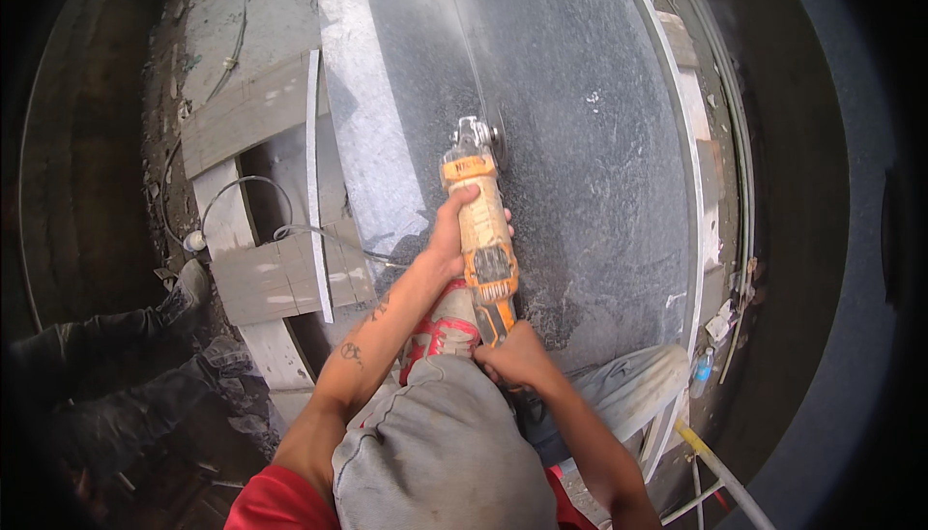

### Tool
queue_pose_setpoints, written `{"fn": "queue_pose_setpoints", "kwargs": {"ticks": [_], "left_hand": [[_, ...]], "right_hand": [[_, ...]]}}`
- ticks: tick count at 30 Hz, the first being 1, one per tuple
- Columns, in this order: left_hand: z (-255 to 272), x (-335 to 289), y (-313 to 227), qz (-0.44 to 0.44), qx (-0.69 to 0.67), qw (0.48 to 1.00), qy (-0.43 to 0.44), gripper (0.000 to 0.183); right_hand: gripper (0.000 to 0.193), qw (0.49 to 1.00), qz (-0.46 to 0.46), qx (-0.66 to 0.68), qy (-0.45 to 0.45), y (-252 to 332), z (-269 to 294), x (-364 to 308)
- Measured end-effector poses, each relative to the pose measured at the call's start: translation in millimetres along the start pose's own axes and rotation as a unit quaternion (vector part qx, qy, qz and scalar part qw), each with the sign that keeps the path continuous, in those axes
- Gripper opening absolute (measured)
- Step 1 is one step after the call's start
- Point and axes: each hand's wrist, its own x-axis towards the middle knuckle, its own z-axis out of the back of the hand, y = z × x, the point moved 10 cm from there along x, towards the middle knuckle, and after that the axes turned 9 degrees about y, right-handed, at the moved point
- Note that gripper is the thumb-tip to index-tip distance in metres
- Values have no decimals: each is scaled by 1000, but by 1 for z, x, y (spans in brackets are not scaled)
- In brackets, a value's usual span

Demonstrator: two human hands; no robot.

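Observation:
A dusty yellow-and-cream angle grinder (486,230) lies nearly in line with my view, its head pointing away from me. My left hand (450,232) wraps round the grinder's body from the left, thumb on top. Lower down, my right hand (522,356) grips the rear handle. The cutting disc (499,133) stands on edge at the right of the grinder's head, against a large dark grey stone slab (599,191). From the disc a thin straight line runs to the far edge of the view, with pale dust over it.
Wooden planks (256,109) and a narrow pale strip (318,191) lie left of the slab. A cable (242,182) loops over them to a plug (194,241). Another person's legs (106,337) extend at far left. A bottle (703,366) and yellow-ended pole (701,443) are at right.

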Motion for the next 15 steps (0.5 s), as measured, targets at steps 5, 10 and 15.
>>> {"fn": "queue_pose_setpoints", "kwargs": {"ticks": [5, 10, 15], "left_hand": [[-1, -6, 2, 0, 8, 1000, -4, 53], [4, 23, -41, -24, 37, 999, 16, 55], [-3, 30, -46, -25, 41, 999, 12, 54]], "right_hand": [[19, 1000, 19, 7, -21, -4, 0, 1], [16, 999, 40, 24, 13, 34, 3, 27], [14, 999, 33, 34, 9, 47, 12, 23]]}}
